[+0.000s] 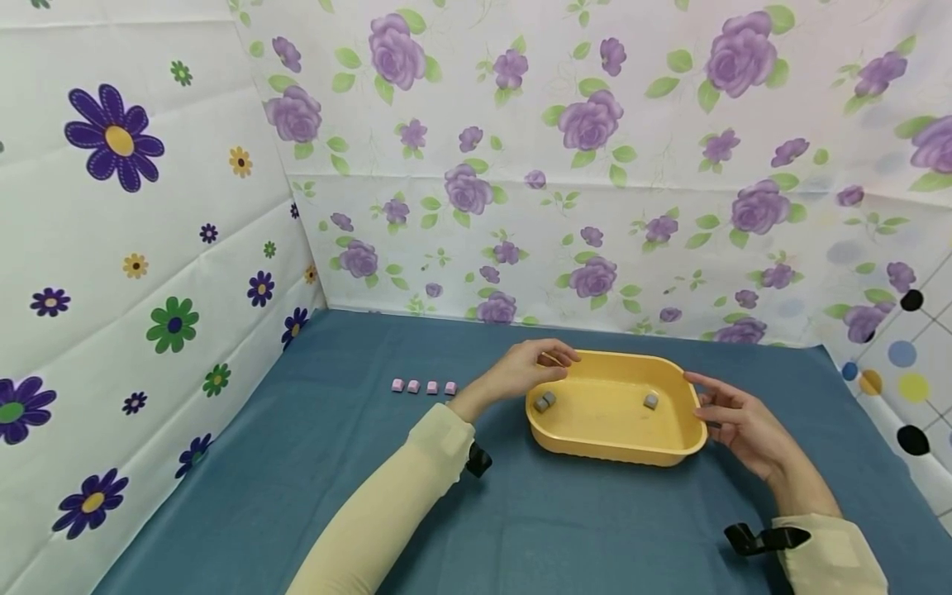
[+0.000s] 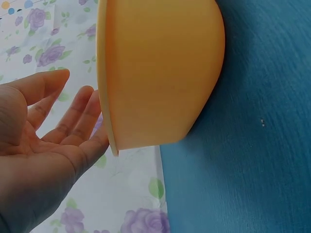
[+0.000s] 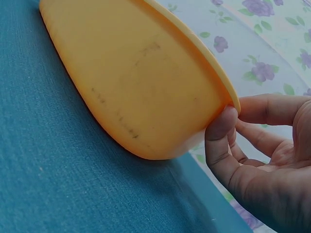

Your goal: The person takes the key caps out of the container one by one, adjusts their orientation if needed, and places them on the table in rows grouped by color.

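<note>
A yellow plastic tray [image 1: 606,450] stands on the blue cloth. Two small grey cubes [image 1: 545,402] lie side by side at its left end, and one more grey cube [image 1: 650,401] lies toward the right. My left hand [image 1: 530,368] hovers at the tray's back left corner; in the left wrist view its fingers [image 2: 80,114] are spread and loosely bent beside the rim, holding nothing that shows. At the right end, my right hand [image 1: 744,426] pinches the rim between thumb and forefinger, as the right wrist view shows at the rim [image 3: 214,63].
Several pink cubes [image 1: 422,387] sit in a row on the blue cloth [image 1: 320,463], left of the tray. Behind rises a white sheet with purple roses [image 1: 468,190]. Another flowered sheet [image 1: 149,264] borders the left side. Black wrist straps [image 1: 766,540] circle the sleeves.
</note>
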{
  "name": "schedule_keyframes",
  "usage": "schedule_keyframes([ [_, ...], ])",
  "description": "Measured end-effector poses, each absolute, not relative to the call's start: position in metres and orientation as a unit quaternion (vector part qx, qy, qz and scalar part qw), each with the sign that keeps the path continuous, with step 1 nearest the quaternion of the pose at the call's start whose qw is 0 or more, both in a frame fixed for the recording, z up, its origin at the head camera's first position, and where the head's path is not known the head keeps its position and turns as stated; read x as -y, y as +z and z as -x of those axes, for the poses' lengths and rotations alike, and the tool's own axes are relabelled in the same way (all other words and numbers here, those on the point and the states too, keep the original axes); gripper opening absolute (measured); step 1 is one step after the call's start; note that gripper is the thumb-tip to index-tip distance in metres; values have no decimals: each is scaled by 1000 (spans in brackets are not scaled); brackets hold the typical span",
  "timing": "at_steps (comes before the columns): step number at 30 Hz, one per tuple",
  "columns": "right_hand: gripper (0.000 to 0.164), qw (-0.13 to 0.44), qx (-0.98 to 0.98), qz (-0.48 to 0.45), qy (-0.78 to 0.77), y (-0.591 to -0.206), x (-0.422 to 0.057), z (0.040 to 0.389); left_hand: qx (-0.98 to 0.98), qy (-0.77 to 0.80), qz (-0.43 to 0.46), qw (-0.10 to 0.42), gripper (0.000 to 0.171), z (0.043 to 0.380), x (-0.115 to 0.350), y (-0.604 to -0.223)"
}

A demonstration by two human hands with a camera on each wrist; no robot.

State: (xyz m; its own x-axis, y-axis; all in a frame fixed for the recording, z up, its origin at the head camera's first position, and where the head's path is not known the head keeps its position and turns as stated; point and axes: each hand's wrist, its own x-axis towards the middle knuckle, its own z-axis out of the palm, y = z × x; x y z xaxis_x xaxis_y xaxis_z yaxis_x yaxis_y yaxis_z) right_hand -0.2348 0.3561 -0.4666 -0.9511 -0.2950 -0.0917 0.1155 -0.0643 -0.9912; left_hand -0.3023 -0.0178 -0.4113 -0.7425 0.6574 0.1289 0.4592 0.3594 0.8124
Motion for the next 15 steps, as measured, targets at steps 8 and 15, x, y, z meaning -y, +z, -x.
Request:
schedule_keyframes([
  [8, 65, 139, -668, 69, -728, -466, -357, 234, -814, 453, -343, 117, 28, 300, 13, -408],
  [15, 65, 142, -666, 70, -729, -467, -357, 235, -818, 446, -337, 135, 28, 296, 9, -407],
])
